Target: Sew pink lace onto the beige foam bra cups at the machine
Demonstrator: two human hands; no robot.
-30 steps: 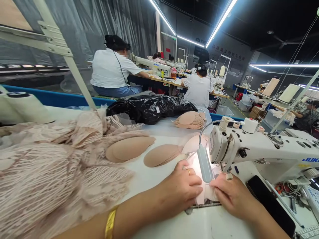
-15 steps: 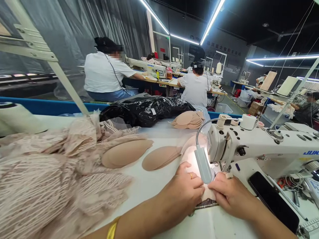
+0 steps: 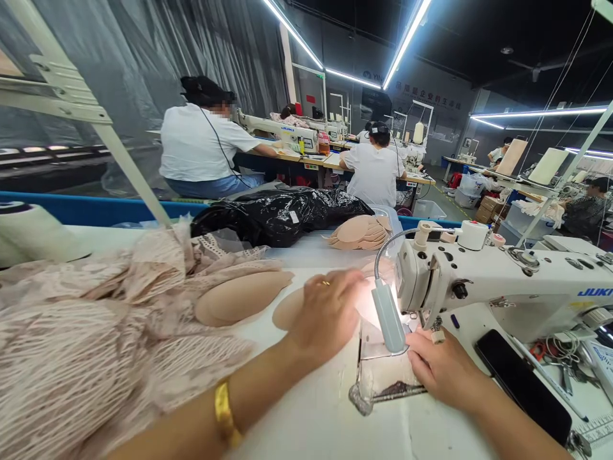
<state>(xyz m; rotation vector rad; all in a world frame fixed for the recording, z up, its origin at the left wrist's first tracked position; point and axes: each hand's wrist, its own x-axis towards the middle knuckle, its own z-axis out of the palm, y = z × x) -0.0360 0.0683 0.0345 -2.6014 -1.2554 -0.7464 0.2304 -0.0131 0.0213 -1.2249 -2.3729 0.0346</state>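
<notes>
My left hand [image 3: 330,310], blurred by motion, is over the right-hand stack of beige oval pads [image 3: 286,310], its fingertips near a brightly lit pale piece [image 3: 368,301]. Whether those fingers grip the piece does not show. My right hand [image 3: 440,364] rests beside the needle area of a white sewing machine [image 3: 498,271], fingers bent and drawn together; what lies between them is hidden. A grey lamp head [image 3: 389,318] on a bendable neck covers part of the needle plate [image 3: 383,367]. Farther left lies another stack of beige oval pads [image 3: 242,297].
Pale lace fabric [image 3: 96,358] is heaped at left. Behind are a black plastic bag [image 3: 282,214] and more oval pads [image 3: 359,231] in a clear bin. A black phone [image 3: 522,383] lies right of my right hand. Two people in white shirts sit ahead at sewing machines.
My left hand has moved up and left, away from the needle plate, which is now more exposed. The pale piece has shifted back from the front of the plate. My right hand stays near the needle.
</notes>
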